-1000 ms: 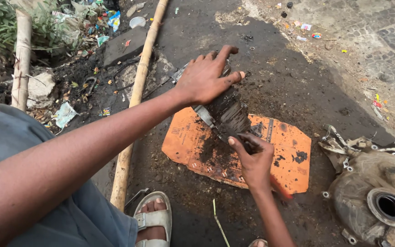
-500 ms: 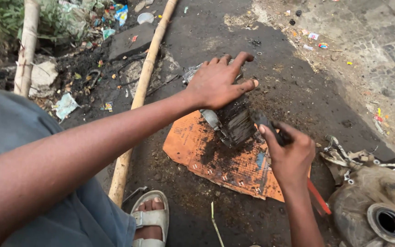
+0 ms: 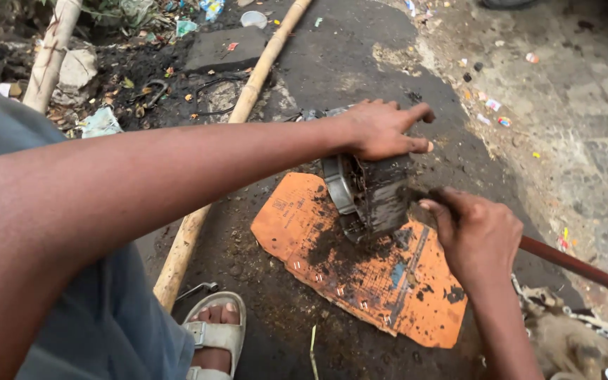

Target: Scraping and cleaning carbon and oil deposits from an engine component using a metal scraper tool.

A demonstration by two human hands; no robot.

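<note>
A grimy metal engine casing [image 3: 371,193] stands on edge on an orange cardboard sheet [image 3: 360,271] stained with black grease. My left hand [image 3: 381,129] presses down on the casing's top, fingers spread over it. My right hand [image 3: 476,236] is closed around a tool with a long red handle [image 3: 585,267]; its dark tip touches the casing's right side. The tool's working end is hidden by my fingers and the grime.
A long bamboo pole [image 3: 248,109] lies diagonally left of the cardboard. My sandalled foot [image 3: 212,334] rests at the bottom. Litter and a concrete slab [image 3: 223,49] lie at the upper left. Dirty rags and metal parts [image 3: 571,331] sit at the lower right.
The view has shifted and closed in. My right hand moved from the cardboard's middle to the casing's right side, now gripping the red-handled tool against it. My left hand stays on top.
</note>
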